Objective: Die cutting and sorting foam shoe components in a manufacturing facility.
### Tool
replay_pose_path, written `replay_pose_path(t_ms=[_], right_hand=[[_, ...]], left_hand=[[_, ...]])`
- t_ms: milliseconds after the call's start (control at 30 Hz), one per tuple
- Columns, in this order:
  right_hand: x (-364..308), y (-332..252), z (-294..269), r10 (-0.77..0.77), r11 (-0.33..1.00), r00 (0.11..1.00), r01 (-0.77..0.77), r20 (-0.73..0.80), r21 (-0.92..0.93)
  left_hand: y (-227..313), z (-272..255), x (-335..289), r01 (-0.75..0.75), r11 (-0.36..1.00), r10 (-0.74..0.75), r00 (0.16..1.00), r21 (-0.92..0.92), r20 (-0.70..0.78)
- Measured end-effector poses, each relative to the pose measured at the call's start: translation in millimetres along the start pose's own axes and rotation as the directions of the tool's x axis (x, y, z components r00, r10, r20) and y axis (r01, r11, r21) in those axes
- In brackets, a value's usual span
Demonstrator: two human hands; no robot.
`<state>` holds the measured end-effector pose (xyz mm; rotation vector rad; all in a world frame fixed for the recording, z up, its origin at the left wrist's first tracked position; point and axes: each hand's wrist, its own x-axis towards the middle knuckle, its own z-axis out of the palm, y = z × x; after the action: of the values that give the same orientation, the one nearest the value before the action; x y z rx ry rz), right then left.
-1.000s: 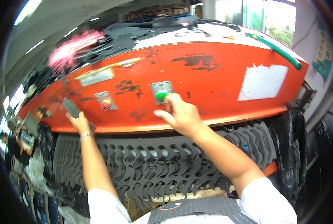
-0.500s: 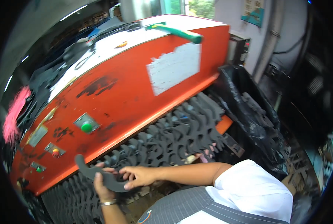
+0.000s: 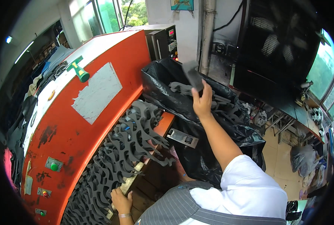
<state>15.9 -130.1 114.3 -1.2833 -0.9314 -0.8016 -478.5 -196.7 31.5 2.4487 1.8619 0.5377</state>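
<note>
My right hand point(image 3: 203, 103) is raised over a black plastic bag point(image 3: 157, 84), with a dark grey foam piece point(image 3: 192, 74) between thumb and fingers. Motion blurs the piece, so its outline is unclear. More cut grey pieces point(image 3: 180, 88) lie inside the bag. Low in the view, my left hand point(image 3: 122, 201) rests at the near edge of a layered bed of wavy grey foam cut-outs point(image 3: 118, 153). Its thumb stands apart from the fingers, and nothing shows in it; the fingertips are partly hidden against the foam.
An orange machine point(image 3: 62, 138) with green and red buttons borders the foam on the left. A green-handled tool point(image 3: 79, 70) lies on its white top. A metal plate point(image 3: 183, 138) sits beside the bag. A large dark fan point(image 3: 275, 45) stands behind, at right.
The view has swung right. Both hands were together on a curved grey foam piece; now the left is off it and the right has carried a piece up over the bag.
</note>
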Motion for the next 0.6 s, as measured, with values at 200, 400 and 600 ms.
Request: replay_pose_path(t_ms=[200,400,600], right_hand=[[-105.0,129.4,2.2,0.583,0.8,-0.031,0.199,0.812,-0.566],[-166.2,123.8,-12.4,0.724,0.61,-0.547,0.223,0.42,-0.76],[-126.7,136.9,-106.2,0.579,0.717,-0.684,0.17,0.443,-0.676]], left_hand=[[10.4,15.6,-9.9,0.146,0.979,-0.13,0.985,0.142,-0.113],[10.3,28.9,-19.7,0.207,0.967,-0.178,0.966,0.146,-0.189],[18.8,29.9,-20.5,0.243,0.966,-0.223,0.957,0.09,-0.184]])
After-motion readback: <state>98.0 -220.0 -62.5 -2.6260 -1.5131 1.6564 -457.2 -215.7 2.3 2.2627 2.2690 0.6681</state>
